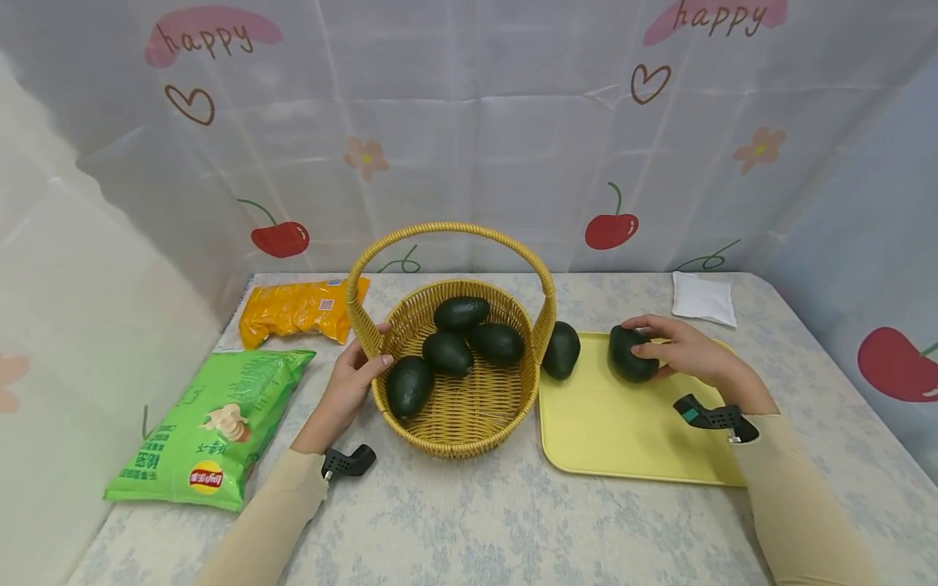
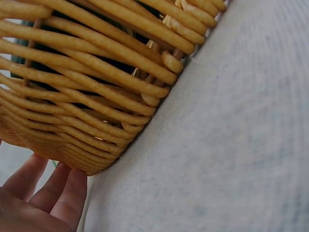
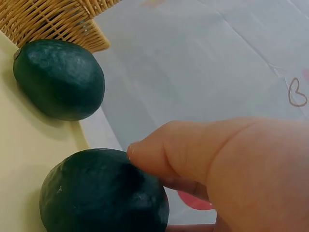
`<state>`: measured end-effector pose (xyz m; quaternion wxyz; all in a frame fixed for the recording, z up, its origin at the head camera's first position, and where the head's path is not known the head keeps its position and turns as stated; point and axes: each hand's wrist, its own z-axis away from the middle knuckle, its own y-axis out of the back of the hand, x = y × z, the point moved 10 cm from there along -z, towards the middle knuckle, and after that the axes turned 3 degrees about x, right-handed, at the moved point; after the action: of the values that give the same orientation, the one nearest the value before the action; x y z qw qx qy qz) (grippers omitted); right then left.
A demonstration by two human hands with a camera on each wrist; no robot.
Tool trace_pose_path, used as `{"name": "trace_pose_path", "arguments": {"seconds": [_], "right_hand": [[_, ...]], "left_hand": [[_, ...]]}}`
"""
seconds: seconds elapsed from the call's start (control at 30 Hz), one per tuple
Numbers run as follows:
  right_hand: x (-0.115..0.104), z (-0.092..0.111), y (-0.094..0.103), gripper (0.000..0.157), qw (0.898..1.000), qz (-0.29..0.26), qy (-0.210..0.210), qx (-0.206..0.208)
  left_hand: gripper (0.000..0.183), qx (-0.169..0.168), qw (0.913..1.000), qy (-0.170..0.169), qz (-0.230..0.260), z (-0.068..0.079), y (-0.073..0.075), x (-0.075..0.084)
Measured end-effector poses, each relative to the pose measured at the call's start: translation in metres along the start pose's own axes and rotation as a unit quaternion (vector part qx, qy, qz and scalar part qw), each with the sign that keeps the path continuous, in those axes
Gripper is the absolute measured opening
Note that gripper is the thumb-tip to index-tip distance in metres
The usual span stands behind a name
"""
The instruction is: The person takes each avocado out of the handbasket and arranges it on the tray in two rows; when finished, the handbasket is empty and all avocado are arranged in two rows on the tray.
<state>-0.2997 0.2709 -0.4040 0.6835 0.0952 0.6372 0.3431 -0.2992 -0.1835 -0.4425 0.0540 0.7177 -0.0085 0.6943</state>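
A yellow wicker basket (image 1: 456,448) with a tall arched handle stands mid-table, several dark green avocados (image 1: 448,353) inside. My left hand (image 1: 350,384) holds its left side, thumb over the rim near the handle's foot. In the left wrist view, the fingers (image 2: 67,200) lie against the woven wall. Over the yellow tray (image 1: 623,443), my right hand (image 1: 681,352) grips an avocado (image 1: 627,358) between thumb and fingers; whether it touches the tray I cannot tell. Another avocado (image 1: 562,352) lies at the tray's left end, beside the basket.
A green chip bag (image 1: 220,431) lies at the left, with an orange packet (image 1: 296,311) behind it. Near the back right rests a small white packet (image 1: 703,299). A printed curtain (image 1: 469,146) closes off the table's far side.
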Motion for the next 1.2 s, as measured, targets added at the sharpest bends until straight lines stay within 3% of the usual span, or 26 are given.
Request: {"name": "trace_pose_path", "arguments": {"seconds": [0.3,0.6,0.93,1.2], "right_hand": [[0.005,0.003,0.003,0.057,1.000,0.021,-0.015,0.005],[0.003,0.006,0.011,0.060,0.999,0.037,-0.017,0.012],[-0.009,0.015,0.026,0.056,0.997,0.070,0.007,0.029],[-0.036,0.029,0.037,0.052,0.992,0.088,0.062,0.061]], "left_hand": [[0.053,0.004,0.9998,-0.018,-0.008,0.001,0.000,0.001],[0.055,0.006,0.9999,-0.009,-0.005,0.000,0.001,-0.001],[0.055,0.004,0.9999,-0.009,-0.007,0.000,0.001,0.001],[0.054,0.000,0.9999,-0.013,-0.002,0.000,0.000,0.002]]}}
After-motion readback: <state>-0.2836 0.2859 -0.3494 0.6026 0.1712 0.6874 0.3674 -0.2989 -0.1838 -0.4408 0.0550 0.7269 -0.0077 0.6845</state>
